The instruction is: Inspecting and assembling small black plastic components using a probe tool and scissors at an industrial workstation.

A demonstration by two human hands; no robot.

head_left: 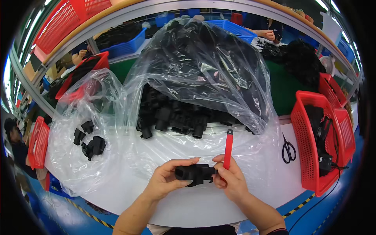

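A black moulded plastic housing [196, 174] is held level over the near part of the white table. My left hand [164, 179] is closed round its left end, thumb and fingers on opposite sides. My right hand [233, 179] grips a slim, flat red tool [228, 147] that stands nearly upright with its grey, holed end at the top; its lower end is hidden by the fingers. The right fingertips also meet the right end of the housing. Beyond my hands, many similar black housings [168, 115] spill from the mouth of a large clear plastic bag [199, 62].
On the left, another clear bag [84, 168] has several black parts [94, 147] on it. Black scissors [288, 150] lie on the right, beside a red basket [303, 149] holding a dark device and cable. A metal rail [117, 29] crosses the back; other people work beyond.
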